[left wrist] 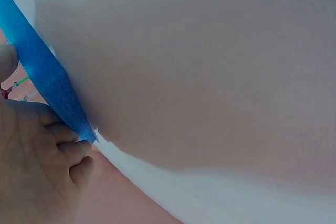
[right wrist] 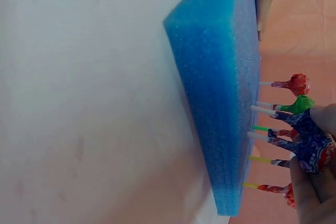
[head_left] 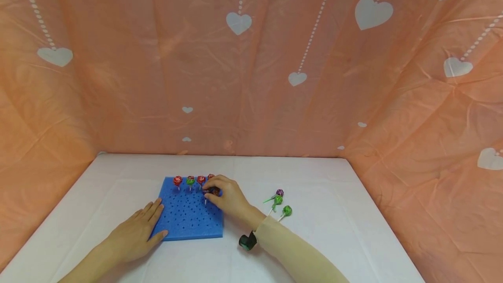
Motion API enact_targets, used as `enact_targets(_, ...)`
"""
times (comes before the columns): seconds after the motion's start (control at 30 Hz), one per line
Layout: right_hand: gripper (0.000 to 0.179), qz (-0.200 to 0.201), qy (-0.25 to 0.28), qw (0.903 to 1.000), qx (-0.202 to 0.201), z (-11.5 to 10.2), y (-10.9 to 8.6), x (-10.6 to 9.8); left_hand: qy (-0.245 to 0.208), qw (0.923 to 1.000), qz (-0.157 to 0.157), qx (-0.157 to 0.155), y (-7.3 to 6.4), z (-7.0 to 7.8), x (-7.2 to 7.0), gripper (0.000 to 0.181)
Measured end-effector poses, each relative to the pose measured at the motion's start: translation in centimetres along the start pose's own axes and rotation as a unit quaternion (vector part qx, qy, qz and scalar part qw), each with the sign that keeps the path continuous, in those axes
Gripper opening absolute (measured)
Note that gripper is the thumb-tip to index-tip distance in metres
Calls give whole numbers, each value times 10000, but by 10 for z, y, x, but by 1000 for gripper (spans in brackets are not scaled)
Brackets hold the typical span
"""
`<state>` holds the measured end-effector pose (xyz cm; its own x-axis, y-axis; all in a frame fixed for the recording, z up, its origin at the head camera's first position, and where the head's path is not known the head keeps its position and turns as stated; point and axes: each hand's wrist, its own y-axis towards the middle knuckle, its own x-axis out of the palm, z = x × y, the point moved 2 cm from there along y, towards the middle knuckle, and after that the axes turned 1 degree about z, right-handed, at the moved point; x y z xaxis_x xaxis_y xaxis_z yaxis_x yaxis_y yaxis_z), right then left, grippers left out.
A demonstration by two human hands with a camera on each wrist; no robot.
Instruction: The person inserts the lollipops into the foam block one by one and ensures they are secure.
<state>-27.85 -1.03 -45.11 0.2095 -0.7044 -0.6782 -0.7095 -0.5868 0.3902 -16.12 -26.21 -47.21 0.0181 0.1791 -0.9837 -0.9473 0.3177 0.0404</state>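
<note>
A blue foam block (head_left: 192, 229) dotted with small holes lies on the white table. My left hand (head_left: 131, 235) rests along its left edge, fingers straight and thumb at the near corner. Over the block's right part, my right hand (head_left: 232, 198) pinches a purple-wrapped lollipop (right wrist: 310, 129) between thumb and fingers; its white stick points down to the foam. A row of lollipops stands upright along the far edge, among them a red one (head_left: 177, 181) and a green one (head_left: 190, 181). My right fingers partly hide the row's right end.
To the right of the block, a purple lollipop (head_left: 280, 192) and two green ones, a nearer one (head_left: 287, 210) and one beside the purple (head_left: 278, 200), lie on the white table (head_left: 314, 239). Orange cloth (head_left: 220, 77) with white hearts hangs behind and at both sides.
</note>
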Motion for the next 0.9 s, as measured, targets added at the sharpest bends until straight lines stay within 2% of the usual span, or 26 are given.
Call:
enact_targets(0.33, 21, 13, 9, 10000, -77, -1, -3, -2, 1, 10000, -60, 16, 1, 1, 1, 79)
enact_targets(0.5, 23, 148, -12, 9998, -145, -2, -7, -8, -7, 10000, -90, 13, 1, 2, 1, 80)
enact_targets(0.73, 25, 432, 97, 9989, -178, 4, -18, -26, -18, 10000, 9, 39, 0, 0, 2, 78)
enact_targets(0.9, 24, 810, 175, 9962, -264, 13, -29, -44, -15, 10000, 33, 38, 1, -1, 3, 79)
